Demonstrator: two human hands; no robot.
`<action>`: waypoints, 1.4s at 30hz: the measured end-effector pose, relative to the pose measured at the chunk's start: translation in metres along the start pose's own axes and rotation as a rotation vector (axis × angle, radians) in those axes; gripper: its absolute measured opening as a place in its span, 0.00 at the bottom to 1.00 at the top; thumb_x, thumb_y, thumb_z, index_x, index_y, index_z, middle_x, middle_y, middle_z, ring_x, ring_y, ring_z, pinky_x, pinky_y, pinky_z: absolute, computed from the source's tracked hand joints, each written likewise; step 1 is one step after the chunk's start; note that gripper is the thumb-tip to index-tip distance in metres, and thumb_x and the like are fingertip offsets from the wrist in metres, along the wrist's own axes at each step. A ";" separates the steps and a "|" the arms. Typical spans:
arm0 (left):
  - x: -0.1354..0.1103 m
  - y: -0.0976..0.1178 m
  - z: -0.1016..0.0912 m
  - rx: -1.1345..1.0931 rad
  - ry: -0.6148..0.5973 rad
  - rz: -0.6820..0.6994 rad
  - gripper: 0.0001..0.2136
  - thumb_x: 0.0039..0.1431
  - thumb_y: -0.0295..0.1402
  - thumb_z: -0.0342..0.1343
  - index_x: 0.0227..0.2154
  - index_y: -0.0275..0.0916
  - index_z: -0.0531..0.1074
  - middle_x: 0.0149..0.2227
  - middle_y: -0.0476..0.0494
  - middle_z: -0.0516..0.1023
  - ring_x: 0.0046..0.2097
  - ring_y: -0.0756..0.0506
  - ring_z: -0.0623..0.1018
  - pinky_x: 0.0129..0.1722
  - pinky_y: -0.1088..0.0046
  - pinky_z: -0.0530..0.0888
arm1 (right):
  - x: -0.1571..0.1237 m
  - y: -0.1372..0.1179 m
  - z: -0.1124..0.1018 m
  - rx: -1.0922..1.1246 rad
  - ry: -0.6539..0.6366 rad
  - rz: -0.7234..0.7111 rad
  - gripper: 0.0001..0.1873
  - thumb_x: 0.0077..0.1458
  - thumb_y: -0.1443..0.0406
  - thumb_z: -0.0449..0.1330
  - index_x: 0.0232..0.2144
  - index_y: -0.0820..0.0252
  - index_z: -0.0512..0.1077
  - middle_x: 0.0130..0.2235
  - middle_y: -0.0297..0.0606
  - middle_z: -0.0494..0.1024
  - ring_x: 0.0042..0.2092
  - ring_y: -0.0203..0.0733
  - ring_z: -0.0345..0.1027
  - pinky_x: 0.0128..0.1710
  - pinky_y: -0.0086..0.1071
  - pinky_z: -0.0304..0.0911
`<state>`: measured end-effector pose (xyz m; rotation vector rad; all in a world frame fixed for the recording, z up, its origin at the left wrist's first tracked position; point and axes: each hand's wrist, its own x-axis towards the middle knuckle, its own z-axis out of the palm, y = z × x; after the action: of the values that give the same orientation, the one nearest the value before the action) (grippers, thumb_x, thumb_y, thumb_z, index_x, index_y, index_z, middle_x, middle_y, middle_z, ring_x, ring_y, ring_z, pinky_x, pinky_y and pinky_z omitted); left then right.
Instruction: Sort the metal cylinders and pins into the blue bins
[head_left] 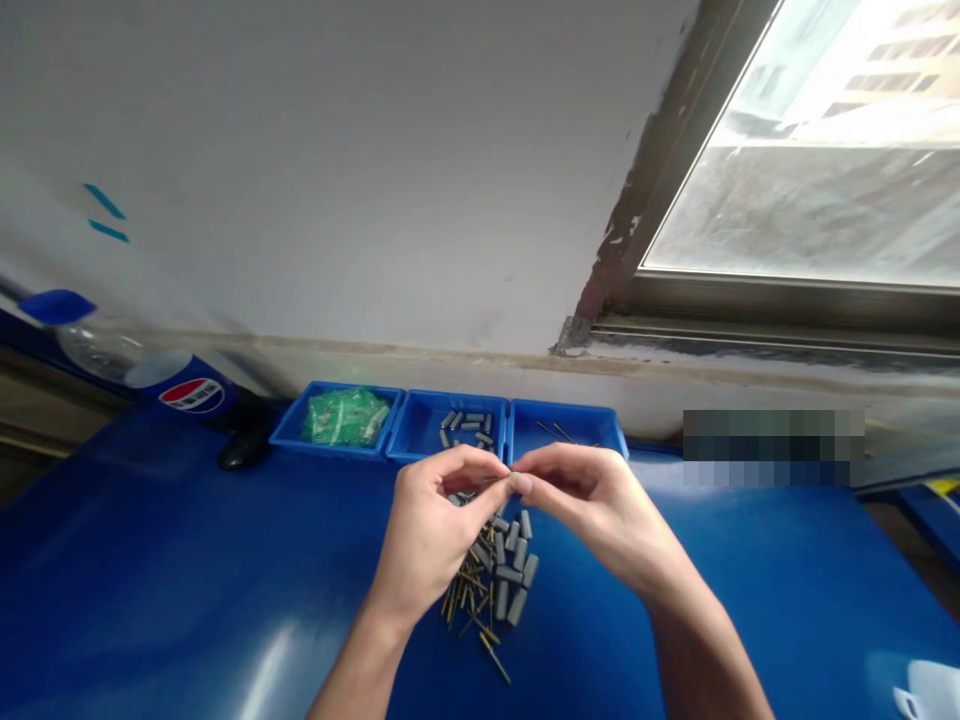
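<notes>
My left hand [431,525] and my right hand [604,505] meet fingertip to fingertip above the blue table. Each is closed in a pinch, and the fingers mostly cover whatever small piece is between them. Below the hands lies a loose pile of small grey blocks [509,575] and thin brass-coloured pins [469,590], partly hidden by my left hand. One pin with a grey tip [495,660] lies at the pile's near edge.
Three blue trays stand along the wall: one with green bagged pieces [345,415], one with small metallic cylinders [472,424], one with a few thin pins [555,432]. A Pepsi bottle [191,390] is at left, a white object [934,690] at lower right.
</notes>
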<state>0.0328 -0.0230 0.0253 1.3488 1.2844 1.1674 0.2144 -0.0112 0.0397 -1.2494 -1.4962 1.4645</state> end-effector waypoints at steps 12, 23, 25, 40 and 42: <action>0.006 -0.010 -0.021 0.390 -0.083 0.229 0.03 0.64 0.28 0.62 0.37 0.42 0.81 0.36 0.52 0.85 0.35 0.50 0.83 0.39 0.77 0.79 | 0.005 0.008 -0.010 -0.233 0.309 0.016 0.15 0.57 0.53 0.67 0.34 0.58 0.83 0.31 0.40 0.85 0.33 0.46 0.80 0.33 0.33 0.71; 0.002 -0.011 -0.054 0.903 -0.102 0.163 0.06 0.63 0.28 0.61 0.37 0.44 0.83 0.39 0.47 0.87 0.41 0.41 0.85 0.44 0.66 0.79 | 0.003 0.009 -0.005 -0.463 0.466 -0.100 0.10 0.57 0.57 0.66 0.35 0.57 0.83 0.34 0.38 0.86 0.35 0.47 0.82 0.37 0.35 0.75; -0.001 -0.010 -0.061 0.974 -0.089 0.098 0.06 0.61 0.28 0.62 0.37 0.44 0.83 0.39 0.46 0.87 0.41 0.39 0.86 0.42 0.66 0.78 | 0.003 0.006 -0.002 -0.465 0.444 -0.108 0.10 0.58 0.57 0.66 0.36 0.57 0.83 0.35 0.39 0.86 0.35 0.47 0.82 0.37 0.35 0.75; -0.013 -0.040 -0.065 0.828 -0.180 0.029 0.11 0.59 0.23 0.60 0.42 0.44 0.80 0.44 0.43 0.84 0.48 0.39 0.83 0.49 0.64 0.76 | 0.004 0.004 0.015 -0.574 0.318 -0.130 0.12 0.61 0.58 0.62 0.39 0.57 0.82 0.35 0.40 0.85 0.36 0.46 0.81 0.37 0.36 0.72; -0.014 -0.044 -0.066 0.790 -0.192 0.061 0.12 0.60 0.22 0.58 0.42 0.43 0.80 0.44 0.44 0.84 0.48 0.40 0.82 0.50 0.65 0.76 | 0.005 0.003 0.016 -0.585 0.298 -0.137 0.12 0.62 0.58 0.62 0.40 0.57 0.82 0.35 0.39 0.85 0.37 0.45 0.80 0.38 0.36 0.72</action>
<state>-0.0390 -0.0352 -0.0099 2.0122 1.6435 0.5387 0.1983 -0.0119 0.0336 -1.5773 -1.8174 0.7226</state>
